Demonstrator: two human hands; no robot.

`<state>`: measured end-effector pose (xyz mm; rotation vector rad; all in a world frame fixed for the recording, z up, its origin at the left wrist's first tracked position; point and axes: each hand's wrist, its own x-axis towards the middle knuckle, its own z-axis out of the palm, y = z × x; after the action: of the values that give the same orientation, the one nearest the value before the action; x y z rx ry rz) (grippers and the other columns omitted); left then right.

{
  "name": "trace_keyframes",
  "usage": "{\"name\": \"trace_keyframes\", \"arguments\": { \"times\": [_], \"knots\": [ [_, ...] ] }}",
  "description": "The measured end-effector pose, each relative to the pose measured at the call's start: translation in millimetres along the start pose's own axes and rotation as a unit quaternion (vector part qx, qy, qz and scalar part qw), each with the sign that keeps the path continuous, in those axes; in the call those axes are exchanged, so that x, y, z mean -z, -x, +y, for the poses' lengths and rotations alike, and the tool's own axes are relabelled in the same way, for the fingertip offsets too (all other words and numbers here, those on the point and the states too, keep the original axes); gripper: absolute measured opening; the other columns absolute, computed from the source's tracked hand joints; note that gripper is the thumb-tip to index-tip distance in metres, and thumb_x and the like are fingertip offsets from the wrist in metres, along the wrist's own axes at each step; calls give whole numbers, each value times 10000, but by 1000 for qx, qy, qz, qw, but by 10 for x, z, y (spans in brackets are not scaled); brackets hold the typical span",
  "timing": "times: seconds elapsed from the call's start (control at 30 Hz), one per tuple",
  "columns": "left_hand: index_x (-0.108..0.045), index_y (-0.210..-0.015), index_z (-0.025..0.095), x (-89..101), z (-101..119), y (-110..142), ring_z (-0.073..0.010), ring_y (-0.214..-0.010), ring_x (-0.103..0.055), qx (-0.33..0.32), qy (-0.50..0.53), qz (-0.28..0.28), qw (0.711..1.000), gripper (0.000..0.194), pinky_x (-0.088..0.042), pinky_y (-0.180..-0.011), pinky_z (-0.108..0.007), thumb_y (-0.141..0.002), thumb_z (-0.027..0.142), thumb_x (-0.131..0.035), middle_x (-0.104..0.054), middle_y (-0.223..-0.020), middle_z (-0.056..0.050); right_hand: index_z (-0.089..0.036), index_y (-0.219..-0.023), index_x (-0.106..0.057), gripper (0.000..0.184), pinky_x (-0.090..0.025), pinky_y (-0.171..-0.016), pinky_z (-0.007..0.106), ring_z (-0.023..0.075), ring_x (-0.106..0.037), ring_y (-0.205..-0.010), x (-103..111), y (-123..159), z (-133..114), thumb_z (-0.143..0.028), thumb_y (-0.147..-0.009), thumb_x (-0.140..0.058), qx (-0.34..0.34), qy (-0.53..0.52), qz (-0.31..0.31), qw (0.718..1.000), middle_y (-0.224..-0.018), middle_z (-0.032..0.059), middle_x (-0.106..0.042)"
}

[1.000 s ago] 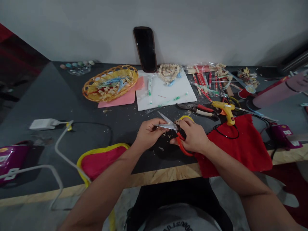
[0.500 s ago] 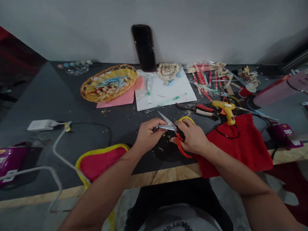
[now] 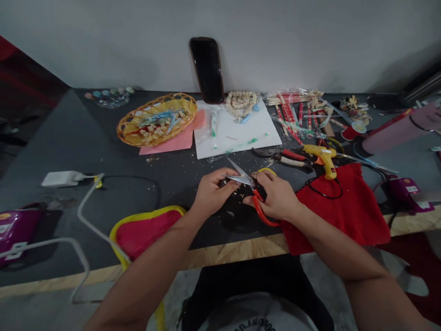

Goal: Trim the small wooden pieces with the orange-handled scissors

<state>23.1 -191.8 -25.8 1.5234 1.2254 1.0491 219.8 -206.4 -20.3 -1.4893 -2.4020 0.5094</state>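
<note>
Near the front of the dark table, my right hand point(image 3: 275, 195) grips a pair of scissors point(image 3: 245, 178) by its red and yellow handles. The blades are spread and point to the left. My left hand point(image 3: 214, 191) is closed in a pinch right at the blades, its thumb and forefinger beside the lower one. Whatever sits between those fingertips is too small and too hidden to make out. Small pale chips lie on the table under the hands. Just beyond the scissors rests a white board point(image 3: 246, 133) bearing a string of pale beads point(image 3: 241, 103).
A yellow wicker basket point(image 3: 124, 126) holds pale pieces and blue strands. Pruning shears point(image 3: 292, 158), a yellow glue gun point(image 3: 324, 158) and a red cloth point(image 3: 347, 207) lie to the right. A phone point(image 3: 207, 69) leans against the wall. A white charger point(image 3: 62, 178) with cable lies left.
The scissors blades have shifted very slightly while my left fingers stay pinched beside them. The whole view has moved a little; otherwise the things on the table lie as before.
</note>
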Motion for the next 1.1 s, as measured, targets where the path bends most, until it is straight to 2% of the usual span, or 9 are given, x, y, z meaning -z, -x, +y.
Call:
{"name": "trace_keyframes", "arguments": {
  "times": [0.13,0.27,0.43,0.6,0.9,1.1],
  "knots": [
    [-687,-733,159,24,-9,-5,-130,-627,-598,-24,-29,-1,999,104,-444,-593,-219,-735,256,-649,-696,-696,-16,-189,-1253,-507,643,-520,-837,427,304,-577,-1064,-8,-6,-12,-620,-788,-612,6,24,9,1000,-1143,137,-579],
    [-663,-685,159,40,23,-13,-114,-589,-566,-30,-24,-40,998,77,-424,-576,-206,-723,200,-611,-651,-629,8,-179,-1233,-519,736,-490,-902,484,325,-548,-1060,-32,-10,-3,-665,-703,-676,28,40,29,998,-1112,145,-553],
    [-643,-658,162,36,56,-19,-108,-590,-567,-21,-7,-57,998,76,-431,-579,-198,-716,182,-598,-653,-634,7,-169,-1244,-509,736,-490,-913,480,327,-540,-1070,-53,-15,24,-653,-714,-672,41,28,27,998,-1108,141,-540],
    [-633,-653,165,42,56,-18,-104,-581,-555,-22,-22,-61,998,99,-429,-583,-201,-737,194,-589,-639,-620,12,-154,-1255,-503,671,-494,-913,458,307,-551,-1055,-56,-16,33,-609,-779,-634,46,24,16,999,-1123,152,-549],
    [-654,-664,172,26,52,-15,-120,-588,-576,-17,-36,-62,997,150,-435,-581,-213,-778,239,-584,-667,-627,4,-171,-1238,-531,556,-513,-804,398,288,-596,-966,-31,16,16,-582,-863,-532,35,54,14,998,-1095,149,-588],
    [-699,-671,162,37,67,-4,-156,-632,-625,-16,9,-57,998,246,-475,-593,-240,-798,363,-638,-704,-667,-47,-197,-1210,-547,425,-495,-731,297,243,-627,-970,-3,23,-14,-510,-936,-460,16,29,-2,999,-1075,116,-652]
  ]
}}
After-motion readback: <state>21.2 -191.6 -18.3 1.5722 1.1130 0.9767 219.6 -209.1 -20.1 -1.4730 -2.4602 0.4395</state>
